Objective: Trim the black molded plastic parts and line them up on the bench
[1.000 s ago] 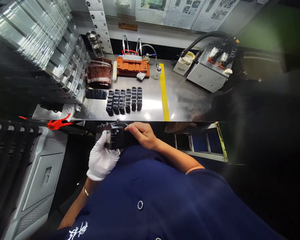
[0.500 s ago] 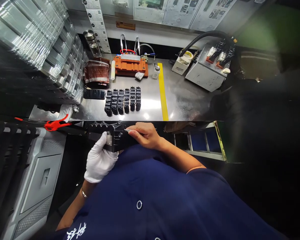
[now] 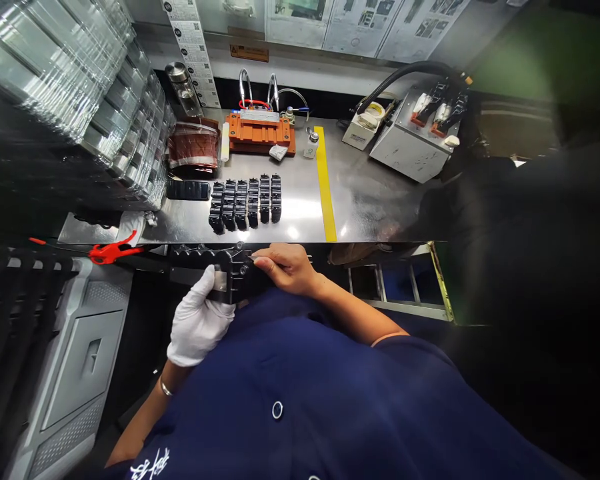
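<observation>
My left hand, in a white glove, grips a black molded plastic part in front of my body, below the bench edge. The thumb lies over a pale rectangular patch on the part's face, and round bosses and ribs show at its right end. My bare right hand is closed in a pinch at that right end. Between thumb and forefinger is a small thin piece, mostly hidden by the fingers. On the metal bench just beyond my hands stand several black plastic pieces in rows.
Film-wrapped trays are stacked at the left, near a phone and a red air gun. An orange fixture stands at the back. Yellow tape crosses the bench, with a grey machine at the right.
The black part has tilted slightly in my left hand, its right end shifting a little right. The thin piece in my right hand's pinch now shows darker and less.
</observation>
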